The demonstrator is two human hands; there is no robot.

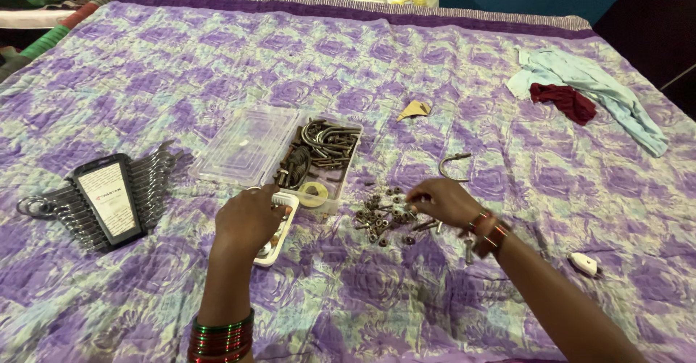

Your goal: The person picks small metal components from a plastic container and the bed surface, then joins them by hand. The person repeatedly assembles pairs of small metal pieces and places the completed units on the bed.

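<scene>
Your right hand sits curled over the pile of nuts and bolts; whether it pinches one is hidden by your fingers. Your left hand closes over a small white tray, covering most of it. Just beyond your hands lies the open clear box. Everything rests on a bed's purple quilt.
</scene>
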